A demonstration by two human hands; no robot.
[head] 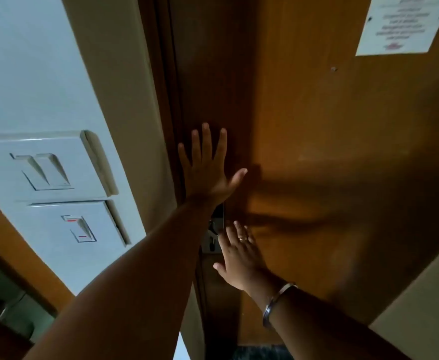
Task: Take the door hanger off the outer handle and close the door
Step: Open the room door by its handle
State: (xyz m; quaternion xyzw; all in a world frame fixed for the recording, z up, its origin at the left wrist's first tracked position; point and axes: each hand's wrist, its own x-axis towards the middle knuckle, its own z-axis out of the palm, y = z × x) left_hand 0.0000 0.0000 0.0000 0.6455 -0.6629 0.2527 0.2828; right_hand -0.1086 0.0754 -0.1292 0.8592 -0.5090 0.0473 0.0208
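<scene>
The left hand [206,168] lies flat on the wooden door [317,152], fingers spread wide, holding nothing. Just below its wrist sits the metal lock plate [214,236]. The right hand [239,253] presses the door too, open and empty, its fingertips just beside that plate (a ring on one finger, a bangle [278,302] at the wrist). Left of the left hand are wall switches [49,175]; far above the right hand hangs a paper notice [400,24].
</scene>
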